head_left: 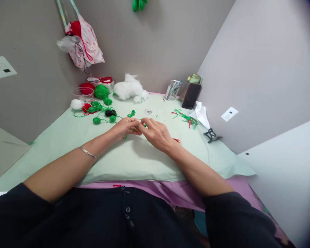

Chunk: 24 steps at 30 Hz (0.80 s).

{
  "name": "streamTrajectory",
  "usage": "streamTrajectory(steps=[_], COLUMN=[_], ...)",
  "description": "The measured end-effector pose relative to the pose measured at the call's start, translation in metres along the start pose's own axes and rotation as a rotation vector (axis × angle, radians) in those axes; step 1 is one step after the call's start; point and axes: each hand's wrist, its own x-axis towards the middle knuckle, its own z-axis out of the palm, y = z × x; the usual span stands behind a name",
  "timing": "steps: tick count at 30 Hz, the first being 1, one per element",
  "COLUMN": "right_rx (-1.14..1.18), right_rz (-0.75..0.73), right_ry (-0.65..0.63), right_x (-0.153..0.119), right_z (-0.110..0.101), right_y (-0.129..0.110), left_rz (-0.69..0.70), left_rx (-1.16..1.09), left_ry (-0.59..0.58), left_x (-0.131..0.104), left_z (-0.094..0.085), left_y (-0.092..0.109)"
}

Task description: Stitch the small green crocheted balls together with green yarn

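My left hand (127, 126) and my right hand (157, 133) meet above the middle of the table, fingertips pinched together. Between them a small bit of green yarn (145, 125) shows, mostly covered by my fingers. Whether a hook or needle is there too, I cannot tell. A strand runs left from my hands towards small green yarn balls (113, 119) and a green tangle (96, 106). Just beyond my left hand lies a small green knotted piece (131, 113). Something orange-red (176, 140), perhaps a tool handle, pokes out beside my right wrist.
White stuffing (130, 88), a larger green yarn ball (101, 92) and red scissors (105, 80) lie at the back. Further right stand a clear cup (173, 91) and a leaning phone (192, 96). Yarn scraps (186, 118) and a black claw clip (212, 135) lie on the right.
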Motion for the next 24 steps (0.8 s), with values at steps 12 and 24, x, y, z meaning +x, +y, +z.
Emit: streamTrajectory(steps=[12,24], right_rx=[0.081,0.275], right_rz=[-0.410,-0.266], right_ry=[0.254,0.006], right_x=[0.003,0.003], right_z=[-0.012,-0.014], right_y=[-0.021,-0.018], left_rz=[0.037,0.077], left_rx=[-0.071,-0.102], left_ry=[0.140,0.112], left_x=[-0.003,-0.004], left_z=[-0.001,-0.002], left_y=[0.009,0.010])
